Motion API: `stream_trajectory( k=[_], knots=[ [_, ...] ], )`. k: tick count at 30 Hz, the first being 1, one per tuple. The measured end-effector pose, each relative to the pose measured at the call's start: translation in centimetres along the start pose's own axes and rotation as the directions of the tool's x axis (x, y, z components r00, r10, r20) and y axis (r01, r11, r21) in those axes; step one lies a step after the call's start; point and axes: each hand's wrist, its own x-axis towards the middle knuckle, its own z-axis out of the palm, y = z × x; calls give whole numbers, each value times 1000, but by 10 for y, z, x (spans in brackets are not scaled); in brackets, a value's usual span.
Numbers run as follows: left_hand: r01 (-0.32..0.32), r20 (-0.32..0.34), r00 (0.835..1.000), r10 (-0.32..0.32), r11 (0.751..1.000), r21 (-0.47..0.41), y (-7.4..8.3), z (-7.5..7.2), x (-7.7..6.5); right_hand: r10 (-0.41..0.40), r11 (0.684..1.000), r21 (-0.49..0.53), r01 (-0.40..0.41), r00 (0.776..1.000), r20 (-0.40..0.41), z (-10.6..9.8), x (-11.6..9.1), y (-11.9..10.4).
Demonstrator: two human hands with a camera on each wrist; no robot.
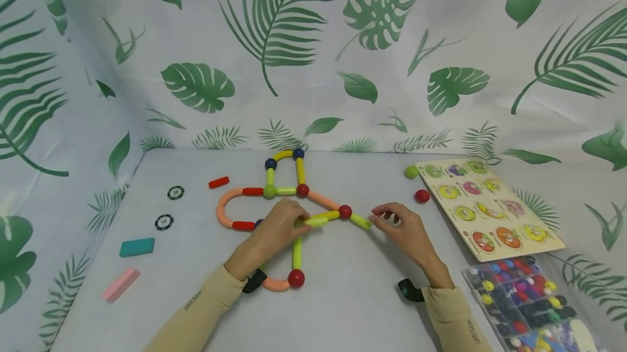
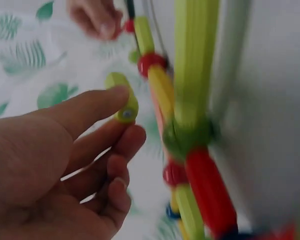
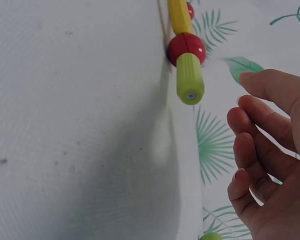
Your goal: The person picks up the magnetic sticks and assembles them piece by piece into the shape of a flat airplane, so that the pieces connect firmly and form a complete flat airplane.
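Observation:
Between thumb and fingers, my left hand pinches a short yellow-green magnetic rod; its metal end shows in the left wrist view. The held rod is above a figure of magnetic rods and balls lying on the table. From the figure's red ball another yellow-green rod juts out to the right. My right hand is just beside that rod's free end, fingers loosely bent and holding nothing; the right wrist view shows a gap between them. The left hand covers part of the figure's middle.
A fruit-picture board and a compartment box of beads lie at the right. Loose green and red balls sit near the board. Leftward are a red rod, two chips, a teal block and a pink block.

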Motion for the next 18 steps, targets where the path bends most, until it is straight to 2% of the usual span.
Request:
stream_trajectory(
  k=[3, 6, 10, 12, 15, 18],
  knots=[
    [-39, 109, 993, 40, 999, -10, 11, 12, 8, -17, 1000, 1, 17, 1000, 5, 0, -1, -2],
    [-65, 183, 981, 62, 998, 9, 18, 23, 13, -32, 999, 9, 32, 999, 14, 2, 0, -5],
    [-62, 269, 962, 40, 995, 74, 25, 36, 16, -52, 998, 27, 51, 998, 39, 6, -2, -11],
    [-56, 292, 956, 25, 994, 98, 26, 41, 16, -76, 997, 34, 74, 996, 56, 10, -3, -14],
    [-45, 293, 956, 13, 994, 102, 24, 44, 14, -117, 992, 50, 113, 990, 84, 17, -4, -20],
    [-16, 270, 963, -3, 997, 71, 20, 37, 10, -157, 986, 73, 149, 982, 110, 24, -6, -25]
  ],
)
